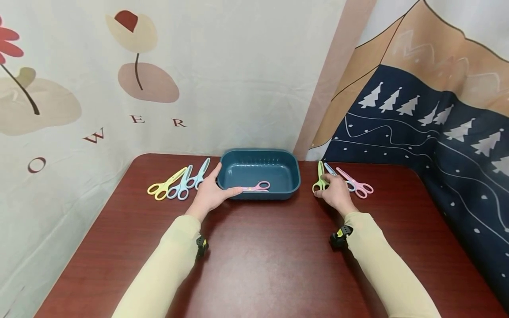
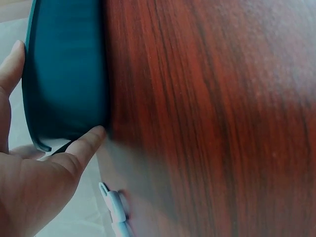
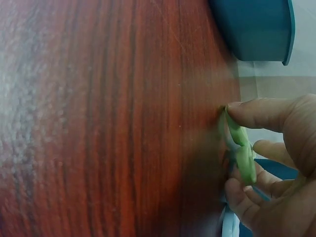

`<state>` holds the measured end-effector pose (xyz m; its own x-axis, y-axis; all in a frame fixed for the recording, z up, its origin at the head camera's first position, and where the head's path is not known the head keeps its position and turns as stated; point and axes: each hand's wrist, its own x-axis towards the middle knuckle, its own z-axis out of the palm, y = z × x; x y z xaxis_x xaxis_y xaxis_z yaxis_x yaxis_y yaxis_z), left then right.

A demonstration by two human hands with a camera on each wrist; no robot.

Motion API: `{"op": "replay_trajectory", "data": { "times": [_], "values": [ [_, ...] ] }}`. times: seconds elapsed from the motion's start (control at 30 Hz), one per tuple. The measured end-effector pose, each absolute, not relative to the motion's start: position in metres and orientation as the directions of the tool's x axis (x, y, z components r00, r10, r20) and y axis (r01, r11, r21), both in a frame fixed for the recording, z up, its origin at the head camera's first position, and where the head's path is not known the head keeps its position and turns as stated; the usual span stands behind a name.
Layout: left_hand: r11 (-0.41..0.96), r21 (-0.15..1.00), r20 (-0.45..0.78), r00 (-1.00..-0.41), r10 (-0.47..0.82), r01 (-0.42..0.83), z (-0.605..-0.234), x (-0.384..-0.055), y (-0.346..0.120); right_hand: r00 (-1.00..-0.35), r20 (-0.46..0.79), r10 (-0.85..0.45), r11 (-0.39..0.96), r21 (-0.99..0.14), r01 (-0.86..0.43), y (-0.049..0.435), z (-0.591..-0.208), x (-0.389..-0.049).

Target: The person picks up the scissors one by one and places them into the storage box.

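Observation:
A dark teal plastic bin stands at the table's back edge with a pink pair of scissors inside. My left hand holds the bin's left end, thumb toward the front and fingers along the side. In the left wrist view, fingers of that hand press against the bin's corner. To the right, my right hand grips the handles of a green pair of scissors. The right wrist view shows thumb and fingers around the green handles, low over the table.
Beside the right hand lie light blue scissors and pink scissors. Left of the bin are yellow scissors and two light blue pairs. A printed curtain hangs behind the dark red wooden table.

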<state>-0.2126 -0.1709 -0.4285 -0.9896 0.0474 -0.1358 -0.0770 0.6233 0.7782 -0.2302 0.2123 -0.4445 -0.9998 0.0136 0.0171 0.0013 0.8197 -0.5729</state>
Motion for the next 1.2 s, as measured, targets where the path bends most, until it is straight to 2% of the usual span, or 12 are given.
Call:
{"op": "replay_trajectory", "data": {
  "times": [0.43,0.77,1.2],
  "values": [
    [0.617,0.781,-0.154,-0.987,0.042,-0.096,-0.4279,-0.2126,-0.1709,-0.997,0.07,0.01,0.768,-0.64,-0.038,0.2116,-0.4437,-0.2268],
    [0.619,0.78,-0.152,-0.987,0.042,-0.094,-0.4256,-0.2119,-0.1706,-0.977,0.214,-0.018,0.802,-0.58,-0.142,0.2091,-0.448,-0.2268],
    [0.618,0.78,-0.153,-0.987,0.044,-0.094,-0.4247,-0.2104,-0.1706,-0.981,0.194,0.027,0.793,-0.601,-0.097,0.2121,-0.444,-0.2272]
  ]
}}
